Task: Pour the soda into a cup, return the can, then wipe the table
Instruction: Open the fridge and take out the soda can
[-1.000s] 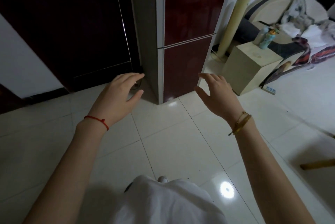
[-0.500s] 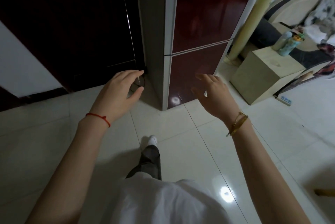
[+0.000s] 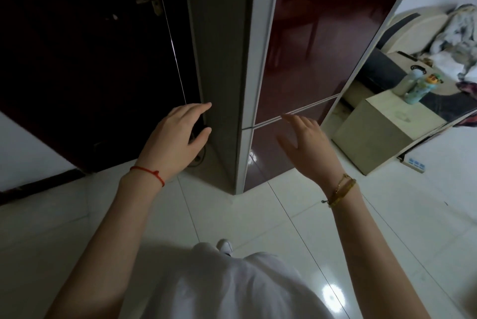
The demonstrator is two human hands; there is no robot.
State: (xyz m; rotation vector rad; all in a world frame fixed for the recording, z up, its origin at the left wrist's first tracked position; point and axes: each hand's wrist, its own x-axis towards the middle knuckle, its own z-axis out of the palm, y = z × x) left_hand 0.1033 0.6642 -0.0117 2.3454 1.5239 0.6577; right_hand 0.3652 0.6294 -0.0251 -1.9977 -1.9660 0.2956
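Maroon fridge [image 3: 304, 42], both hands seemingly empty.

A dark red fridge [image 3: 304, 42] stands on glossy white floor tiles [image 3: 258, 215], beside a dark door [image 3: 90, 60].

Both hands empty, spread, air between them clear. Fridge [image 3: 296, 65] corner dead ahead blocks forward reach; left hand [image 3: 173, 143] near its grey side, right hand [image 3: 307, 148] before the red door. Dark door [image 3: 85, 60] closes left; cabinet [image 3: 382, 132] right; floor [image 3: 232, 215] open.
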